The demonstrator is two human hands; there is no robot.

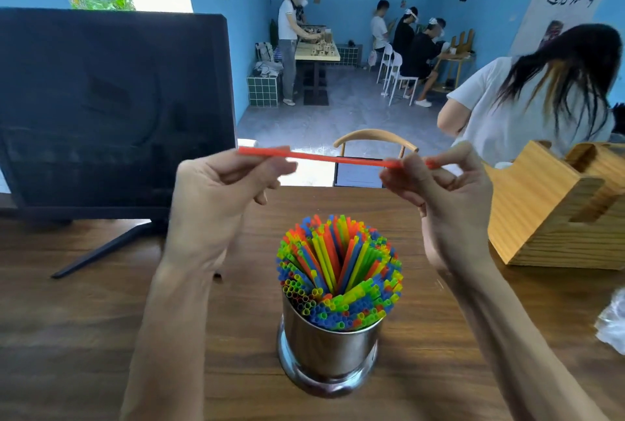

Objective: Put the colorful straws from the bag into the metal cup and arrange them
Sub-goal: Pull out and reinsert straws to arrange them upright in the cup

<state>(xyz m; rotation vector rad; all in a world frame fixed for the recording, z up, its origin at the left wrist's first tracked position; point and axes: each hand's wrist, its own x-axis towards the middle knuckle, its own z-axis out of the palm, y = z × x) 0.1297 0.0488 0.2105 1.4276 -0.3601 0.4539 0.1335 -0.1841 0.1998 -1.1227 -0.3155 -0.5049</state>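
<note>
You are pinching one orange straw with both hands; forcing it into the packed metal cup risks kinking it.

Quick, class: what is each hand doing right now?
Left hand: pinches one end of the orange straw.
Right hand: pinches its other end.
</note>
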